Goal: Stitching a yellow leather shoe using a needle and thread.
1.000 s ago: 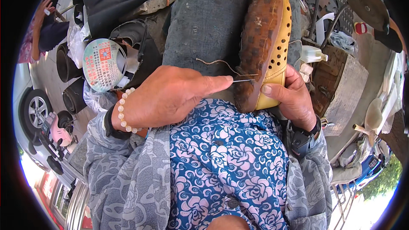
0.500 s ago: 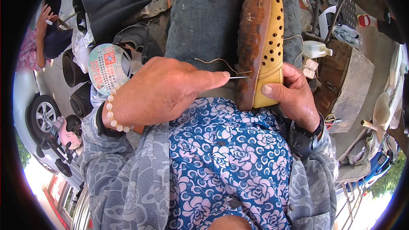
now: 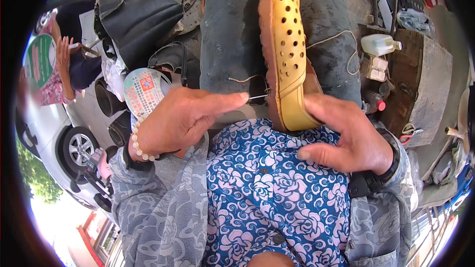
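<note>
Nearest, the left hand (image 3: 183, 118), a bead bracelet (image 3: 140, 144) at its wrist, has its grip closed on a thin needle (image 3: 258, 97) whose tip meets the sole edge of the yellow perforated shoe (image 3: 287, 54). The right hand (image 3: 349, 136) steadies that shoe's heel end with thumb and fingers, its grip loosely closed about it, the shoe lying along the lap over grey trousers (image 3: 232, 34). Farther off, brown thread (image 3: 341, 39) trails from the shoe, and a white plastic bottle (image 3: 378, 44) lies on the wooden worktop (image 3: 420, 84).
</note>
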Tool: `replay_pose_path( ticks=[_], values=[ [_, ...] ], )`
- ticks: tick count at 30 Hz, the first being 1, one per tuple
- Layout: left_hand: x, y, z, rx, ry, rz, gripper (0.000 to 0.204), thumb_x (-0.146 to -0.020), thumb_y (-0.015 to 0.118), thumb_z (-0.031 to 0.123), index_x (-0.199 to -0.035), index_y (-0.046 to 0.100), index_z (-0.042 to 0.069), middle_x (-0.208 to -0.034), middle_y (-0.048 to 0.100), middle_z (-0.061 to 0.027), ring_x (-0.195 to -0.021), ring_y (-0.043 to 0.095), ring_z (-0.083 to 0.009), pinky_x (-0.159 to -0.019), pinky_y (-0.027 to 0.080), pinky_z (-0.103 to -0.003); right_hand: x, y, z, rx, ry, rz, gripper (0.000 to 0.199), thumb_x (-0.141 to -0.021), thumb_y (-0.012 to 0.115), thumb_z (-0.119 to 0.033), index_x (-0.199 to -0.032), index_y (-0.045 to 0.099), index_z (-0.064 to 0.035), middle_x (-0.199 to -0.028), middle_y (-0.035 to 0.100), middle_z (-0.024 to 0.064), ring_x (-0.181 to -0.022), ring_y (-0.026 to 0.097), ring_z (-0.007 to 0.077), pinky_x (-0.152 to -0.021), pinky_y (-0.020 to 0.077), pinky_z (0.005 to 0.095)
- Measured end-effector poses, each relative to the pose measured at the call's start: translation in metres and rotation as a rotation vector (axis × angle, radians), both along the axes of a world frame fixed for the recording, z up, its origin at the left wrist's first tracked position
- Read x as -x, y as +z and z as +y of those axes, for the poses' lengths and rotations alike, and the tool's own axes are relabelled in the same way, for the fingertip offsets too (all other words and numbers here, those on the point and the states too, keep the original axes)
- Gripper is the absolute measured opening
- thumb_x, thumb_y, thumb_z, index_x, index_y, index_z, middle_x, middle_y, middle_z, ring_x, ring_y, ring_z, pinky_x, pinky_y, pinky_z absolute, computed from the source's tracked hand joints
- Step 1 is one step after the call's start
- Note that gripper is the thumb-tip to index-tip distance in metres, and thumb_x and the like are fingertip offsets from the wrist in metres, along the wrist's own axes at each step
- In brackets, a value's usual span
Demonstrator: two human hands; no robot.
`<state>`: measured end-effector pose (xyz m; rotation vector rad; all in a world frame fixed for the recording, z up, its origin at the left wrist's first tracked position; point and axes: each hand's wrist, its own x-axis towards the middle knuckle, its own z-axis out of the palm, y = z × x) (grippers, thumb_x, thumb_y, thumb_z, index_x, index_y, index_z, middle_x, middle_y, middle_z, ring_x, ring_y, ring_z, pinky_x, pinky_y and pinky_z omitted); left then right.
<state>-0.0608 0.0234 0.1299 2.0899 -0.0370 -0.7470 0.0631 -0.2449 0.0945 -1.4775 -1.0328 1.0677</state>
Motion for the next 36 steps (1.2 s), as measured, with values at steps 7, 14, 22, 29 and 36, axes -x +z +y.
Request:
replay_pose_path(
  ticks=[7,14,22,29,36],
  values=[
    [0.01,-0.021,0.007,0.141,0.016,-0.035,0.057,-0.071,0.05,-0.012,-0.125,0.056,0.007,-0.077,0.062,-0.0147,-0.064,0.061,-0.0304,-0.061,0.047,-0.034,-0.006,0.005,0.007,-0.027,0.161,-0.198,0.073,-0.067,0.074,-0.018,-0.127,0.041,0.0036,-0.109,0.055,0.0211,-0.093,0.056,0.0384,-0.08,0.0453,0.0435],
    [0.01,-0.026,0.004,0.119,0.053,-0.018,0.049,-0.074,0.052,-0.01,-0.12,0.059,0.004,-0.076,0.063,-0.0143,-0.064,0.061,-0.0295,-0.06,0.047,-0.033,0.0,0.009,0.019,0.047,0.319,-0.388,0.071,-0.064,0.074,-0.014,-0.123,0.042,0.0062,-0.103,0.056,0.0195,-0.08,0.058,0.0363,-0.07,0.048,0.04],
    [0.014,-0.028,0.005,0.147,0.075,-0.072,0.042,-0.079,0.052,-0.009,-0.119,0.06,0.004,-0.076,0.064,-0.0147,-0.064,0.062,-0.0266,-0.061,0.047,-0.032,-0.008,-0.004,0.01,-0.009,0.2,0.014,0.053,-0.072,0.072,-0.014,-0.115,0.049,0.0077,-0.092,0.058,0.0174,-0.078,0.061,0.034,-0.066,0.0488,0.0392],
    [0.006,-0.013,0.0,0.102,0.032,-0.036,0.045,-0.079,0.053,-0.009,-0.122,0.058,0.004,-0.077,0.064,-0.0163,-0.063,0.062,-0.028,-0.061,0.047,-0.033,-0.002,-0.017,0.02,-0.011,-0.114,0.152,0.029,-0.074,0.073,-0.013,-0.094,0.061,0.003,-0.081,0.061,0.0178,-0.074,0.06,0.0303,-0.065,0.0464,0.0339],
    [-0.016,0.003,-0.016,0.066,-0.039,-0.08,0.047,-0.08,0.055,-0.008,-0.125,0.055,0.004,-0.066,0.056,-0.0136,-0.057,0.057,-0.0266,-0.055,0.042,-0.034,0.001,-0.016,0.014,0.132,-0.325,0.196,0.026,-0.071,0.07,-0.01,-0.067,0.049,0.0052,-0.062,0.049,0.0193,-0.053,0.051,0.0273,-0.051,0.0401,0.0349]
  ],
)
